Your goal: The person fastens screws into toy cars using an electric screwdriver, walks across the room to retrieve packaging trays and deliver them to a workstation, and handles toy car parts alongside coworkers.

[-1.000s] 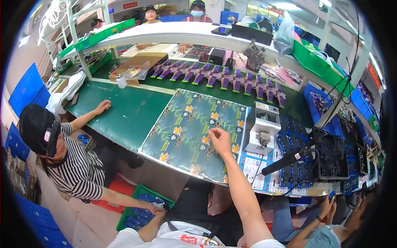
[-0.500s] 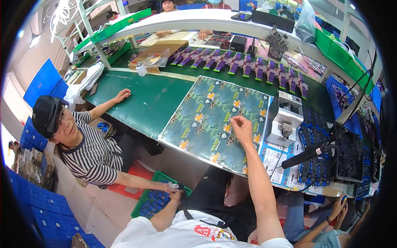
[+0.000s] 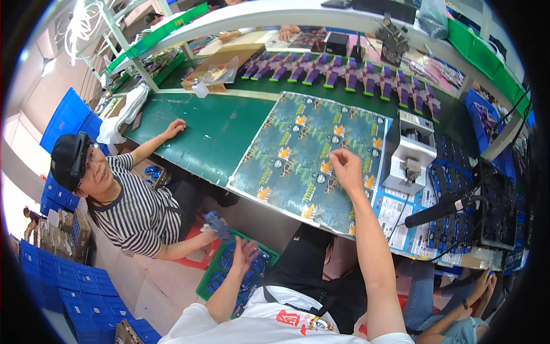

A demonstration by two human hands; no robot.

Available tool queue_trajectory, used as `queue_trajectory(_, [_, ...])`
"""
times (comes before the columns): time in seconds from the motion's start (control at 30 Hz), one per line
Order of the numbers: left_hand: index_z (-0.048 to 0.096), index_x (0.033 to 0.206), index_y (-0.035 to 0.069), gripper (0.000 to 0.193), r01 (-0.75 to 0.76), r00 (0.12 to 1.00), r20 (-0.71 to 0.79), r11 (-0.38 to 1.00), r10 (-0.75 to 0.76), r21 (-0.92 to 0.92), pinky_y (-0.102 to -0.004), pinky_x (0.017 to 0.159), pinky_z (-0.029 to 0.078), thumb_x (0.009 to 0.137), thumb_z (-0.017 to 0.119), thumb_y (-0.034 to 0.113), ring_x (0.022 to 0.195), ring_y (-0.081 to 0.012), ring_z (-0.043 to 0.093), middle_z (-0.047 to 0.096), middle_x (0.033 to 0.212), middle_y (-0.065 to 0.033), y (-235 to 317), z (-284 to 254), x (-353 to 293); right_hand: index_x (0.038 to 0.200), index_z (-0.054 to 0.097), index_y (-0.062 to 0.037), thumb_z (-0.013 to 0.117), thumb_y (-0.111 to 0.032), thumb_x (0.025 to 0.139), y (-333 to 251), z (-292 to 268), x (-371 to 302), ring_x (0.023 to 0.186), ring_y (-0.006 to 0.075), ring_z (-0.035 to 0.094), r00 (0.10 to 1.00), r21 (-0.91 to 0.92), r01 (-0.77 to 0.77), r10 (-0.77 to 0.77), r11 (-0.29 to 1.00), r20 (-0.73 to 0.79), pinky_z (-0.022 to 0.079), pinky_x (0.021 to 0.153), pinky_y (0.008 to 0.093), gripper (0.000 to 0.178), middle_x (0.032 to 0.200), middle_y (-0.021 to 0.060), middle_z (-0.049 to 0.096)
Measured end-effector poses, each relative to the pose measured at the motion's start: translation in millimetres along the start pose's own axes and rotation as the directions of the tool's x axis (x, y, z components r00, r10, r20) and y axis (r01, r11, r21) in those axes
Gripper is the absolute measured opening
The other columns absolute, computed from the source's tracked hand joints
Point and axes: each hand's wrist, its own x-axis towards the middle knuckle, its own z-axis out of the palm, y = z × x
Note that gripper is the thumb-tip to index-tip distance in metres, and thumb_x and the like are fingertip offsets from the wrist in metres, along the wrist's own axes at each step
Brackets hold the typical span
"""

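My left hand is low at left of my lap, fingers spread and palm up, over a green crate of blue parts. Just beyond its fingertips is a blue-and-grey plastic part, held by a co-worker's hand; whether my fingers touch it I cannot tell. My right hand rests above a jungle-print mat on the bench, its fingers curled together with nothing visible in them.
A white device stands right of the mat, with a black handheld tool nearby. Black-and-blue parts lie at far right. Purple-and-green pieces line the back. A co-worker in stripes sits at left; another person's hands show at lower right.
The blue-and-grey part has come up out of the crate area in the co-worker's hand. My left hand has opened, fingers spreading. My right hand stays over the mat. The view has shifted slightly.
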Motion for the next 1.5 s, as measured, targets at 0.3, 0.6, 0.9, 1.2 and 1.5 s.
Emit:
queue_trajectory(0.3, [0.068,0.106,0.010,0.038,0.242,0.969,-0.118,0.749,-0.216,0.616,-0.0378,0.079,0.052,0.089,0.062,0.044,0.094,-0.0231,0.065,0.068,0.098,-0.0119,-138.0,-27.7,-1.5,0.091,0.070,0.0013,0.069,-0.016,0.087,1.9,14.2,0.7,0.067,0.0064,0.059,1.000,0.013,-0.011,0.011,1.000,0.000,0.046,0.062,0.0245,0.017,0.073,0.0022,0.067])
queue_trajectory(0.6, [0.067,0.102,0.011,0.028,0.114,0.927,-0.374,0.942,0.013,0.314,-0.0354,0.073,0.052,0.089,0.063,0.034,0.085,-0.0214,0.064,0.066,0.092,-0.0095,-121.2,-14.5,7.7,0.091,0.069,0.0007,0.068,-0.016,0.090,-4.9,17.3,4.2,0.065,0.0040,0.054,0.997,0.014,-0.004,0.003,1.000,0.079,0.043,0.060,0.0218,0.017,0.073,-0.0019,0.064])
queue_trajectory(0.9, [0.067,0.097,0.011,0.017,-0.033,0.925,-0.349,0.946,0.151,0.322,-0.0330,0.068,0.052,0.088,0.064,0.024,0.076,-0.0197,0.062,0.065,0.086,-0.0071,-138.4,-8.6,13.1,0.092,0.070,0.0004,0.067,-0.013,0.086,-1.6,-8.8,-3.6,0.068,0.0087,0.058,1.000,-0.144,0.001,-0.001,0.990,-0.003,0.047,0.065,0.0248,0.015,0.073,0.0031,0.066])
queue_trajectory(1.2, [0.066,0.093,0.011,0.007,-0.087,0.995,0.094,0.687,0.027,0.722,-0.0305,0.062,0.052,0.087,0.065,0.015,0.067,-0.0181,0.061,0.064,0.080,-0.0046,-49.9,-19.2,55.7,0.076,0.068,-0.0087,0.067,-0.026,0.082,-17.0,8.5,-3.4,0.066,0.0319,0.065,0.974,-0.180,0.158,-0.183,0.971,-0.133,0.050,0.060,0.0414,0.018,0.070,0.0108,0.066])
queue_trajectory(1.5, [0.059,0.095,0.000,0.008,-0.856,0.468,0.404,0.289,0.786,0.429,-0.0197,0.051,0.038,0.094,0.060,0.008,0.059,-0.0066,0.048,0.055,0.072,-0.0004,108.8,163.3,-42.9,0.068,0.062,-0.0070,0.064,-0.023,0.082,-12.1,9.5,-10.1,0.067,0.0336,0.064,0.977,-0.130,0.201,-0.209,0.971,-0.052,0.048,0.061,0.0456,0.022,0.068,0.0100,0.065])
